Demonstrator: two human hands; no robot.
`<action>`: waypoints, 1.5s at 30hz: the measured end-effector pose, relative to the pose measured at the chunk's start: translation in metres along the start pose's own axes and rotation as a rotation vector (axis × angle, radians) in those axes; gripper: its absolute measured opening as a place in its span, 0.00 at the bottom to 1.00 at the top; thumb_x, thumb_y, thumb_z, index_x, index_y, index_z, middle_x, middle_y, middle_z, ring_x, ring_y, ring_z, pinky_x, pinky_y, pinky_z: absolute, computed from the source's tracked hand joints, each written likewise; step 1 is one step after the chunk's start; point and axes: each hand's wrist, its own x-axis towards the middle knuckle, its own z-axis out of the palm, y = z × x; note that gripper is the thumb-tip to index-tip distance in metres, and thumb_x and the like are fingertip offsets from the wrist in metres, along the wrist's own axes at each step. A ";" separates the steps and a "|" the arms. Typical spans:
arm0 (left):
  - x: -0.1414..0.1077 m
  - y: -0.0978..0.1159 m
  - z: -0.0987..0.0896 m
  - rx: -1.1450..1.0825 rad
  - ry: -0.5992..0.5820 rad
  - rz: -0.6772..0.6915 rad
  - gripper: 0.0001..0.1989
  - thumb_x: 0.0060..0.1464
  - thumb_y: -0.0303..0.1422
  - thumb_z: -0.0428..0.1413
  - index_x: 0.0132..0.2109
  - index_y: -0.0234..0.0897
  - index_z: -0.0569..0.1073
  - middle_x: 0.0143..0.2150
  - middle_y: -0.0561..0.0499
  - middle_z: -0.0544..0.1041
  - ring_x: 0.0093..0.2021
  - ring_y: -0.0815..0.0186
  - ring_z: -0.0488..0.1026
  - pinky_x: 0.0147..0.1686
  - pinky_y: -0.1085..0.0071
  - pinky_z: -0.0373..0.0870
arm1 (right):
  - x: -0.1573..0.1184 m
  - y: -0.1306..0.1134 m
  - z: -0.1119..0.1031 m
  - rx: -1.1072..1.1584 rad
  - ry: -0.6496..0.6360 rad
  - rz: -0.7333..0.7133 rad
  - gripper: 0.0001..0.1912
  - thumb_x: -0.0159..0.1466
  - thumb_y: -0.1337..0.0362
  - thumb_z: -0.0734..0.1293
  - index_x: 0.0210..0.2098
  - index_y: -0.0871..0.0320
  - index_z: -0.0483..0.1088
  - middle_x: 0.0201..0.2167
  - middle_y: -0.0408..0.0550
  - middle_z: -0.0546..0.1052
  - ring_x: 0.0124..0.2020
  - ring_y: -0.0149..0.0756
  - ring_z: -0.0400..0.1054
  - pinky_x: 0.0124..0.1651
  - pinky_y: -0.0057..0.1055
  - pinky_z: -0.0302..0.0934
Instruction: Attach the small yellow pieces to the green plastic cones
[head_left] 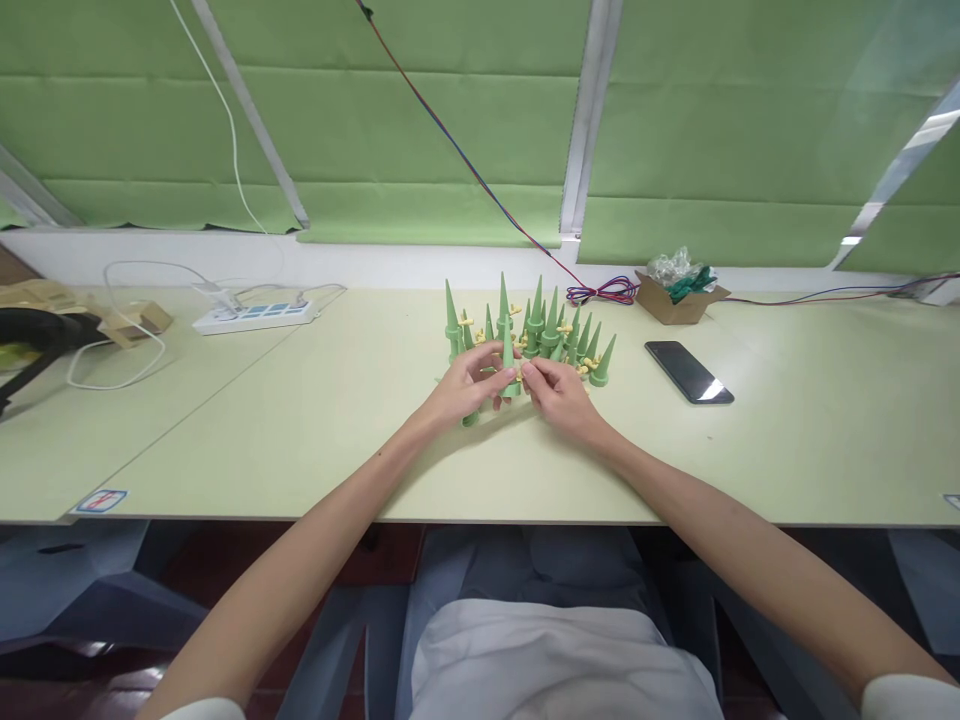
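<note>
Head camera view: both hands met over the pale table (337, 430), at the near edge of a cluster of other green cones (602, 362). The step in hand looked like fine, two-handed work on a single piece. The left hand (459, 388) gripped a green cone (508, 345) between thumb and fingers, its tip pointing up, while the right hand (564, 400) was drawn into a pinch just beside the cone's lower part. Whether that pinch enclosed anything could not be told — the fingertips hid too much. As a judgement, the next move called for a steady left grip and a small, precise touch from the right, with care not to knock the pieces close behind.

The held cone was light green and slender, tapering to a narrow point above a wider base partly covered by the left hand. Most of the cones around it stood upright, some on stepped or collared bases, a few of them leaning. Small yellow pieces (517, 310) showed among them, too small to read in detail.

To the right of the cluster lay a dark phone (688, 372) — well apart from the hands — and behind it sat an open cardboard box (675, 308).
</note>
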 end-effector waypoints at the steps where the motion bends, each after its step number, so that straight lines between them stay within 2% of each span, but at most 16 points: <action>1: 0.000 0.001 0.001 0.027 0.001 0.015 0.24 0.54 0.48 0.62 0.51 0.37 0.73 0.38 0.49 0.74 0.26 0.70 0.72 0.26 0.71 0.72 | 0.000 0.001 0.001 0.036 -0.008 0.022 0.25 0.70 0.48 0.60 0.22 0.55 0.57 0.19 0.38 0.56 0.21 0.29 0.50 0.26 0.29 0.46; 6: 0.000 -0.002 0.004 0.166 0.028 0.072 0.20 0.56 0.46 0.60 0.48 0.36 0.72 0.35 0.50 0.72 0.23 0.72 0.67 0.22 0.73 0.66 | 0.001 0.002 0.003 0.238 -0.042 0.156 0.26 0.67 0.45 0.63 0.21 0.55 0.58 0.17 0.36 0.53 0.18 0.26 0.46 0.21 0.28 0.43; 10: 0.000 -0.007 0.006 0.279 0.097 0.144 0.17 0.57 0.44 0.59 0.47 0.35 0.72 0.37 0.48 0.73 0.30 0.69 0.70 0.24 0.75 0.66 | 0.002 -0.001 0.004 0.371 -0.044 0.246 0.26 0.64 0.45 0.66 0.20 0.55 0.57 0.16 0.35 0.52 0.16 0.24 0.46 0.19 0.26 0.41; 14: 0.000 -0.011 0.006 0.438 0.108 0.271 0.13 0.60 0.40 0.57 0.47 0.36 0.73 0.40 0.47 0.75 0.37 0.67 0.72 0.28 0.75 0.68 | 0.004 -0.005 0.005 0.438 -0.042 0.329 0.26 0.63 0.50 0.67 0.18 0.55 0.53 0.14 0.34 0.51 0.14 0.23 0.45 0.17 0.25 0.39; 20: 0.001 -0.015 0.002 0.674 0.065 0.569 0.06 0.64 0.33 0.54 0.44 0.37 0.73 0.36 0.48 0.72 0.35 0.66 0.68 0.33 0.72 0.65 | 0.004 -0.009 0.004 0.492 -0.069 0.435 0.23 0.61 0.60 0.65 0.17 0.54 0.48 0.14 0.33 0.47 0.14 0.22 0.40 0.16 0.22 0.34; 25: 0.000 -0.016 0.003 0.749 0.054 0.629 0.06 0.65 0.31 0.53 0.47 0.37 0.73 0.40 0.46 0.73 0.37 0.65 0.69 0.35 0.70 0.66 | 0.005 -0.010 0.003 0.503 -0.063 0.474 0.20 0.58 0.63 0.64 0.17 0.54 0.47 0.14 0.32 0.46 0.14 0.21 0.39 0.16 0.22 0.33; 30: 0.001 -0.015 0.006 0.668 0.103 0.550 0.09 0.64 0.33 0.55 0.49 0.38 0.74 0.44 0.45 0.75 0.41 0.65 0.72 0.36 0.70 0.71 | 0.006 -0.010 0.004 0.485 0.017 0.466 0.20 0.58 0.63 0.64 0.16 0.54 0.50 0.13 0.33 0.49 0.13 0.22 0.41 0.15 0.23 0.35; 34: 0.002 -0.012 0.008 0.466 0.146 0.398 0.16 0.61 0.36 0.59 0.54 0.40 0.70 0.52 0.44 0.73 0.50 0.63 0.73 0.44 0.68 0.75 | 0.007 -0.009 0.001 0.460 0.159 0.365 0.21 0.61 0.59 0.66 0.17 0.55 0.52 0.14 0.34 0.51 0.13 0.22 0.45 0.15 0.24 0.38; 36: 0.003 -0.010 0.008 0.369 0.168 0.308 0.19 0.60 0.39 0.59 0.55 0.40 0.69 0.53 0.44 0.72 0.50 0.63 0.73 0.47 0.67 0.75 | 0.008 -0.008 -0.001 0.443 0.206 0.326 0.22 0.62 0.56 0.66 0.18 0.55 0.54 0.14 0.34 0.52 0.13 0.22 0.46 0.15 0.25 0.38; 41: 0.008 -0.011 0.005 0.077 0.174 0.057 0.20 0.59 0.48 0.58 0.48 0.36 0.71 0.44 0.45 0.75 0.38 0.66 0.74 0.36 0.69 0.75 | 0.008 -0.002 -0.003 0.368 0.211 0.217 0.25 0.64 0.44 0.66 0.21 0.55 0.58 0.15 0.35 0.55 0.15 0.24 0.48 0.17 0.27 0.43; 45: 0.009 -0.011 0.001 -0.135 0.126 -0.113 0.23 0.58 0.52 0.58 0.42 0.34 0.74 0.36 0.48 0.74 0.28 0.72 0.68 0.29 0.73 0.69 | 0.006 0.001 -0.003 0.231 0.187 0.118 0.26 0.66 0.42 0.64 0.23 0.55 0.59 0.17 0.38 0.59 0.18 0.27 0.52 0.21 0.27 0.48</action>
